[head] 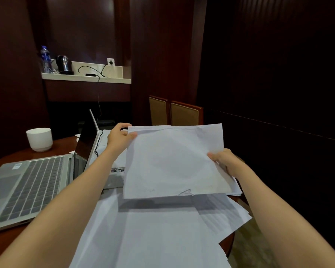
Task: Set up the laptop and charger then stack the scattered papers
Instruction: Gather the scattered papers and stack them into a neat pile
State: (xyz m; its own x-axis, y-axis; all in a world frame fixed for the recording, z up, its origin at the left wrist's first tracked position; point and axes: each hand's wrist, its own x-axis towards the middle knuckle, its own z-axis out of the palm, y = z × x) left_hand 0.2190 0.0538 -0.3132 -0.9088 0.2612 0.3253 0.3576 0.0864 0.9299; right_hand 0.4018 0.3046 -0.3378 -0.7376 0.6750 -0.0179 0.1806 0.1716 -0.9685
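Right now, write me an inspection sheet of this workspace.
Surface: wooden table, largely covered by loose papers.
Job's things: open laptop at left; held sheets raised above the table.
Clutter: white cup behind the laptop.
Hands: left hand and right hand pinch opposite edges of the held sheets.
Cables: charger lies on the shelf, plugged into the wall socket; its cable drops toward the laptop.
Surroundings: kettle and water bottle on the shelf; two chairs; dark panelled walls.

Both hands lift a sheaf of papers point(172, 161) — left hand point(120, 137) pinching its far-left corner, right hand point(225, 161) its right edge — above scattered sheets point(153, 238) right of the open laptop point(33, 182).
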